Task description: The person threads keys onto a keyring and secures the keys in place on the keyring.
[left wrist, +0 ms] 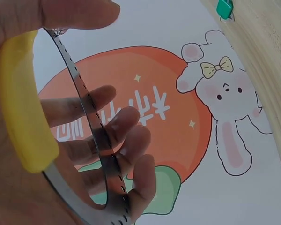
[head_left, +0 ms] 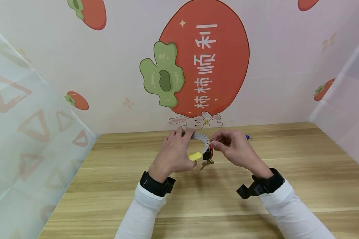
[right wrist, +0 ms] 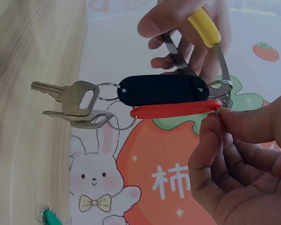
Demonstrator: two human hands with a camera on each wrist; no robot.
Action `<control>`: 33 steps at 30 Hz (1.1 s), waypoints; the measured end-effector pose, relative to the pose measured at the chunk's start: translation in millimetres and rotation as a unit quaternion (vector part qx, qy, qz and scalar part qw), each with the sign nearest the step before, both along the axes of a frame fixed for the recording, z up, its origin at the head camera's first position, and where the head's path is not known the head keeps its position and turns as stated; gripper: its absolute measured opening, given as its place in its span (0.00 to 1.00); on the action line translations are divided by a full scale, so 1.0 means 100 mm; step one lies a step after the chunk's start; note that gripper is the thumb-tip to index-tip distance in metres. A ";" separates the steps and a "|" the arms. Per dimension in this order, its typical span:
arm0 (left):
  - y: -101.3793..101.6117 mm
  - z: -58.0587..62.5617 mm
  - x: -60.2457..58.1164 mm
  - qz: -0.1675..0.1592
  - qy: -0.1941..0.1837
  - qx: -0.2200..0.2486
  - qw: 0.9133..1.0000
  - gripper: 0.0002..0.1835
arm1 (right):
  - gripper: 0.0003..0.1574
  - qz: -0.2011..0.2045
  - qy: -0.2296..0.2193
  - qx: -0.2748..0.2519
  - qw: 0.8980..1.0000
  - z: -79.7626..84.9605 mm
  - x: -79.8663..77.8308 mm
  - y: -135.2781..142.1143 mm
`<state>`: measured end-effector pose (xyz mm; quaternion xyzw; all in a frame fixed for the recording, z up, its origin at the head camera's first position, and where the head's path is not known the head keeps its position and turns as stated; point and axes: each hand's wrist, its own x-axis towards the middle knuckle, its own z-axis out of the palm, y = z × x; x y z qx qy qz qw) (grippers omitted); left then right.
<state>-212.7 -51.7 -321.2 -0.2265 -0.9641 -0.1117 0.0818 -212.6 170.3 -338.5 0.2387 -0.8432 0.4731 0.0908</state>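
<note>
My left hand (head_left: 175, 149) grips a round metal key hoop (head_left: 206, 141) upright above the wooden table, its notched band facing right. The hoop's yellow grip (left wrist: 25, 103) lies against the palm, with the fingers curled about the band. At the hoop's right side, the thumb and forefinger of my right hand (head_left: 236, 147) pinch the ring end of a red key tag (right wrist: 173, 110). Beside that tag, a black key tag (right wrist: 159, 90) hangs by a split ring (right wrist: 220, 86) at the hoop. Brass-coloured keys (right wrist: 79, 98) dangle from the tags' lower rings.
A small blue key tag (head_left: 247, 136) with a ring lies on the table (head_left: 122, 186) behind my right hand. The wrist views show a green tag (left wrist: 225, 8) at the table's back. A printed backdrop (head_left: 122, 66) stands behind the table, with pale sheets at both sides.
</note>
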 end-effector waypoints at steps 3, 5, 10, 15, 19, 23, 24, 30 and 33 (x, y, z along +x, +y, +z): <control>-0.01 0.00 0.00 0.000 0.000 0.001 1.000 0.49 | 0.03 -0.008 0.053 0.017 0.998 -0.01 0.01 -0.03; -0.01 0.00 0.00 0.002 0.006 -0.003 1.000 0.49 | 0.04 -0.015 0.115 0.044 0.992 -0.02 0.01 -0.04; 0.01 0.00 0.01 0.007 0.024 -0.017 1.000 0.50 | 0.07 -0.045 0.257 0.109 0.959 -0.04 0.02 -0.08; 0.03 -0.02 0.02 0.006 0.035 -0.026 0.999 0.50 | 0.11 -0.064 0.312 0.123 0.940 -0.05 0.04 -0.10; 0.04 -0.03 0.02 0.008 0.040 -0.029 0.999 0.51 | 0.11 -0.069 0.312 0.124 0.940 -0.05 0.05 -0.11; 0.06 -0.03 0.02 0.007 0.047 -0.035 0.998 0.51 | 0.09 -0.081 0.274 0.139 0.948 -0.03 0.06 -0.11; 0.06 -0.04 0.02 0.006 0.049 -0.036 0.998 0.51 | 0.08 -0.084 0.262 0.146 0.950 -0.03 0.07 -0.11; 0.09 -0.06 0.02 0.000 0.056 -0.045 0.997 0.51 | 0.07 -0.087 0.208 0.176 0.958 -0.02 0.09 -0.12; 0.10 -0.06 0.02 0.000 0.057 -0.044 0.997 0.51 | 0.06 -0.084 0.192 0.176 0.962 -0.02 0.08 -0.12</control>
